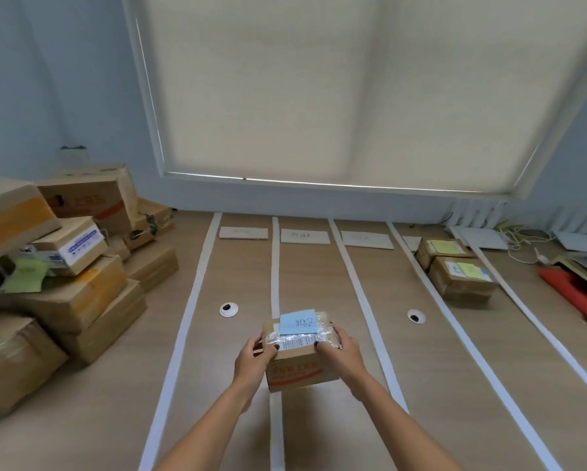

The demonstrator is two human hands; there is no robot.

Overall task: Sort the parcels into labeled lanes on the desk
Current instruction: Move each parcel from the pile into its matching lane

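Two hands grip one small cardboard parcel [300,351] at lower centre of the frame: the left hand [253,360] clasps its left side, the right hand [341,351] its right, thumbs pressed on the top face. The parcel sits between the hands, above the wooden desk [319,277], over the white tape strip [275,266] that splits two middle lanes. A pale blue sticky note [298,321] with handwriting lies on its lid, beside a barcode label under glossy clear tape; red print runs along the near side.

White tape strips mark long lanes running toward the wall, each headed by a pale paper lane label [305,236] at the far end. Two brown boxes [455,270] with yellow-green notes sit in the lane at right of the frame, touching each other. A loose heap of cardboard boxes [71,266] fills the left of the frame, some tilted, some banded with orange tape. Two round white cable grommets [228,309] dot the desk. At the right edge lie white cables and a flat red item [574,294]. A cream roller blind [353,90] covers the window above.
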